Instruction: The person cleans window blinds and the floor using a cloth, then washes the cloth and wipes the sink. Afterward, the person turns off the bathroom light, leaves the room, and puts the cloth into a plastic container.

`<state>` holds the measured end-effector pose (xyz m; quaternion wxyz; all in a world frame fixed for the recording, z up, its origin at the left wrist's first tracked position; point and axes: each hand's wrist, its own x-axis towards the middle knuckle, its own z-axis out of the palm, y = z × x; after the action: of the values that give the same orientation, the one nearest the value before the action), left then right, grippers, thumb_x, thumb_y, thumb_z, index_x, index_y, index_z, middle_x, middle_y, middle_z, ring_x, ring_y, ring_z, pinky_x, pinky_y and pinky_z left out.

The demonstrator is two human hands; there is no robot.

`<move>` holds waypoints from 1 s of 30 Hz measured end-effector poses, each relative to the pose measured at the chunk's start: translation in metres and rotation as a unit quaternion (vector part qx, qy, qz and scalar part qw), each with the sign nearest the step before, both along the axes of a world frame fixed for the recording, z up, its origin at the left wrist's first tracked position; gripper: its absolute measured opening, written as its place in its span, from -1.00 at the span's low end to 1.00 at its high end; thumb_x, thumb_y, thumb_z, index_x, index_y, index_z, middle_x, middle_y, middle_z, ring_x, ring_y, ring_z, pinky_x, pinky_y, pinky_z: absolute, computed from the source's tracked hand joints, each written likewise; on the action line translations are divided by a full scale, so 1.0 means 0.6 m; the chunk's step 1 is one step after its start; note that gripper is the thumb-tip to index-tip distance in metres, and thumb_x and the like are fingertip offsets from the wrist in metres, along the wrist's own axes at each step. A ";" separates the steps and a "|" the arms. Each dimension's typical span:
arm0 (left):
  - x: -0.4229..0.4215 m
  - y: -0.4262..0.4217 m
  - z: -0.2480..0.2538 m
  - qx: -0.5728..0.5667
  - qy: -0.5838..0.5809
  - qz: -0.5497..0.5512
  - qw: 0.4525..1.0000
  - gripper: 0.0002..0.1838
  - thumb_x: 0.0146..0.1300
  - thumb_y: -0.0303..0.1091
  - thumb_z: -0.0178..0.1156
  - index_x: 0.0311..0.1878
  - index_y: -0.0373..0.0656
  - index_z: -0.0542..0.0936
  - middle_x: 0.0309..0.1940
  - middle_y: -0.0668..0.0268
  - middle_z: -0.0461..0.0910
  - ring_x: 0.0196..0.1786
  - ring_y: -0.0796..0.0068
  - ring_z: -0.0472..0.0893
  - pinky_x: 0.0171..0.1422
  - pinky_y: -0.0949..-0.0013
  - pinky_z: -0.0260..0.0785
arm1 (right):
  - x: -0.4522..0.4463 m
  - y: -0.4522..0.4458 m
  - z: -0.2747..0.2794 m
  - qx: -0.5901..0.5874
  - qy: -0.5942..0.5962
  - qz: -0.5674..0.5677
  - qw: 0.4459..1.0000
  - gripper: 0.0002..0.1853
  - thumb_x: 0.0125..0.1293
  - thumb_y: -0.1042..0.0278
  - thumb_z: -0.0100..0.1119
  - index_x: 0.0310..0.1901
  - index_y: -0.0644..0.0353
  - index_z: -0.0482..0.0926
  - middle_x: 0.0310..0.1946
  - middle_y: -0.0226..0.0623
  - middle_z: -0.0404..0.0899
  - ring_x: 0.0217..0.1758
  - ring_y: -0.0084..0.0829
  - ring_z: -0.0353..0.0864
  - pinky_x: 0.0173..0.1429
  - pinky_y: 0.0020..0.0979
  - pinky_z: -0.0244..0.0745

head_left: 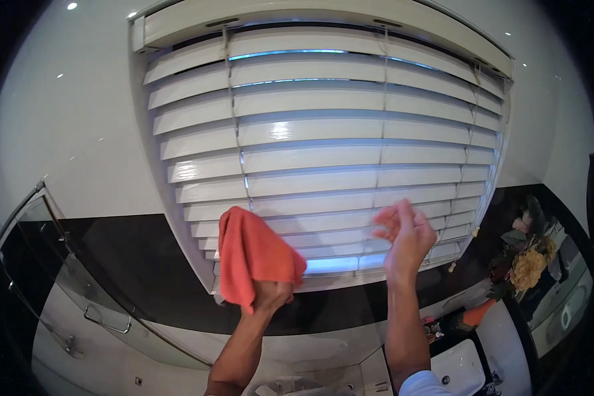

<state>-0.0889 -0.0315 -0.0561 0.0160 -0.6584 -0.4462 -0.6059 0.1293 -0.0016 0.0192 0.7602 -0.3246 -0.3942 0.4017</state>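
My left hand (pixel 273 296) is closed around an orange-red cloth (pixel 252 252), which drapes up over the fingers in front of the lower left slats of a white window blind (pixel 307 129). To the right, my right hand (pixel 406 232) is raised before the lower slats, holding nothing that I can see. Its fingers are loosely bent, apart and slightly blurred. Whether either hand or the cloth touches the slats I cannot tell. The slats are tilted, with thin cords running down them and light showing through a few gaps.
A glass shower panel (pixel 89 297) with a metal handle stands at the left. On the right are a white washbasin (pixel 457 367), an orange flower arrangement (pixel 529 269) and a mirror. A dark tile band (pixel 122 254) runs below the window.
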 end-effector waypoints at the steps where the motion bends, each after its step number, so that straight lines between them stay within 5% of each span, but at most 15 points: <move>1: -0.010 -0.009 -0.003 -0.019 -0.052 -0.023 0.998 -0.41 0.05 -0.17 0.25 0.13 -0.27 0.41 0.00 0.07 0.50 0.07 0.10 0.51 0.16 0.12 0.35 | -0.016 -0.011 -0.007 0.016 -0.035 0.016 0.999 -0.65 0.40 0.19 0.08 -0.17 0.44 0.52 -0.26 -0.01 0.63 -0.22 -0.27 0.72 -0.25 -0.35 0.66; 4: -0.043 -0.025 0.004 -0.094 -0.032 0.005 0.995 -0.38 0.05 -0.09 0.26 0.13 -0.29 0.41 -0.03 0.09 0.51 0.06 0.15 0.52 0.20 0.14 0.32 | -0.089 0.008 0.006 -0.024 0.035 0.211 0.976 -0.61 0.40 0.15 0.07 -0.09 0.43 0.48 -0.21 0.03 0.62 -0.20 -0.20 0.71 -0.13 -0.28 0.65; 5: -0.031 -0.025 0.018 0.003 -0.021 0.015 1.000 -0.60 -0.06 -0.35 0.20 -0.09 -0.26 0.56 -0.15 0.02 0.58 -0.04 -0.04 0.56 0.07 0.09 0.40 | -0.099 0.021 0.008 -0.024 0.035 0.209 0.977 -0.61 0.40 0.15 0.07 -0.09 0.43 0.48 -0.21 0.03 0.62 -0.20 -0.20 0.71 -0.13 -0.28 0.65; 6: -0.028 -0.019 0.031 0.005 -0.020 0.012 1.000 -0.60 -0.06 -0.35 0.20 -0.09 -0.26 0.56 -0.15 0.02 0.58 -0.04 -0.04 0.56 0.07 0.09 0.40 | -0.107 0.037 0.009 -0.037 0.102 0.259 0.960 -0.56 0.42 0.09 0.03 -0.03 0.42 0.45 -0.14 0.05 0.60 -0.12 -0.18 0.68 -0.04 -0.22 0.62; 8: -0.019 -0.004 0.054 0.131 0.164 -0.014 0.978 -0.49 -0.17 -0.28 0.24 -0.06 -0.27 0.56 -0.10 -0.01 0.58 0.00 -0.07 0.54 0.11 0.06 0.38 | -0.111 0.061 0.015 -0.045 0.168 0.307 0.936 -0.51 0.43 0.02 -0.02 0.03 0.41 0.42 -0.08 0.06 0.59 -0.05 -0.16 0.66 0.05 -0.16 0.59; 11: 0.033 0.035 0.128 0.153 0.168 -0.065 0.972 -0.45 -0.18 -0.28 0.21 -0.02 -0.29 0.56 -0.05 -0.04 0.56 0.05 -0.10 0.51 0.20 0.04 0.33 | -0.109 0.096 0.017 0.007 0.203 0.345 0.916 -0.42 0.45 -0.13 -0.13 0.15 0.30 0.39 0.07 -0.08 0.54 0.14 -0.24 0.54 0.25 -0.19 0.43; 12: 0.055 0.045 0.187 -0.115 0.404 -0.093 0.903 -0.43 -0.05 -0.27 0.15 0.09 -0.34 0.48 0.07 -0.09 0.48 0.16 -0.11 0.43 0.31 0.02 0.21 | -0.111 0.096 0.020 0.007 0.200 0.347 0.916 -0.42 0.45 -0.13 -0.13 0.15 0.30 0.39 0.07 -0.08 0.54 0.14 -0.24 0.54 0.25 -0.19 0.43; 14: 0.063 0.071 0.193 -0.368 0.588 -0.109 0.712 -0.40 0.09 -0.25 0.10 0.20 -0.39 0.40 0.19 -0.14 0.40 0.28 -0.13 0.35 0.42 0.01 0.10 | -0.112 0.093 0.023 0.034 0.131 0.363 0.922 -0.41 0.43 -0.16 -0.11 0.15 0.27 0.40 0.08 -0.13 0.54 0.12 -0.28 0.54 0.24 -0.27 0.43; 15: 0.059 0.109 0.143 -0.161 0.464 -0.147 0.859 -0.41 0.10 -0.28 0.06 0.21 -0.38 0.39 0.20 -0.14 0.39 0.29 -0.13 0.33 0.43 0.00 0.09 | -0.109 0.119 0.015 0.024 0.148 0.349 0.925 -0.41 0.41 -0.16 -0.06 0.13 0.27 0.42 0.04 -0.18 0.57 0.06 -0.30 0.57 0.19 -0.30 0.46; 16: 0.056 0.134 0.111 0.058 0.303 -0.175 0.935 -0.42 0.12 -0.30 0.03 0.22 -0.38 0.39 0.22 -0.14 0.38 0.31 -0.14 0.32 0.44 0.00 0.08 | -0.099 0.164 -0.007 0.026 0.153 0.346 0.925 -0.41 0.41 -0.16 -0.06 0.13 0.27 0.42 0.04 -0.18 0.57 0.06 -0.30 0.57 0.19 -0.30 0.46; 17: 0.048 0.143 0.103 0.059 0.308 -0.179 0.933 -0.42 0.12 -0.30 0.03 0.22 -0.38 0.39 0.22 -0.14 0.38 0.31 -0.14 0.32 0.44 0.00 0.08 | -0.085 0.214 -0.034 -0.015 0.098 0.314 0.944 -0.44 0.42 -0.13 -0.05 0.10 0.28 0.43 0.00 -0.14 0.59 0.03 -0.27 0.59 0.18 -0.27 0.48; 19: 0.019 0.144 0.095 0.187 0.399 -0.003 0.898 -0.43 0.14 -0.33 0.01 0.24 -0.34 0.37 0.22 -0.14 0.37 0.32 -0.16 0.29 0.46 0.03 0.05 | -0.092 0.192 -0.017 -0.060 0.043 0.279 0.957 -0.48 0.42 -0.09 -0.04 0.08 0.28 0.44 -0.04 -0.10 0.60 0.00 -0.23 0.61 0.16 -0.24 0.50; 23: -0.033 0.082 0.095 -0.017 0.195 -0.086 0.977 -0.44 0.12 -0.32 0.04 0.24 -0.28 0.39 0.19 -0.13 0.40 0.33 -0.10 0.31 0.47 0.06 0.02 | -0.126 0.102 0.020 0.021 0.209 0.299 0.931 -0.54 0.44 0.02 -0.05 0.00 0.34 0.44 -0.11 0.05 0.60 -0.04 -0.11 0.63 0.13 -0.10 0.53; 26: -0.048 -0.003 0.078 0.134 0.090 -0.007 0.987 -0.52 0.13 -0.24 0.09 0.09 -0.29 0.52 0.01 -0.16 0.52 0.14 -0.17 0.46 0.35 -0.01 0.19 | -0.152 0.079 0.031 0.027 0.242 0.319 0.916 -0.56 0.42 0.07 -0.01 0.02 0.37 0.39 -0.09 0.11 0.58 -0.02 -0.02 0.61 0.16 -0.01 0.51; 30: -0.116 -0.007 0.045 -0.001 0.048 -0.048 0.998 -0.53 0.07 -0.27 0.12 0.05 -0.30 0.53 -0.03 -0.12 0.54 0.13 -0.18 0.45 0.35 -0.01 0.17 | -0.196 0.075 0.037 0.009 0.245 0.394 0.886 -0.56 0.42 0.11 0.01 0.10 0.34 0.32 -0.01 0.16 0.53 0.04 0.10 0.56 0.24 0.06 0.44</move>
<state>-0.1587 -0.0357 -0.0288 0.0077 -0.7071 -0.4136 -0.5735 0.0119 0.0432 0.0416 0.6142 -0.0273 -0.2944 0.7316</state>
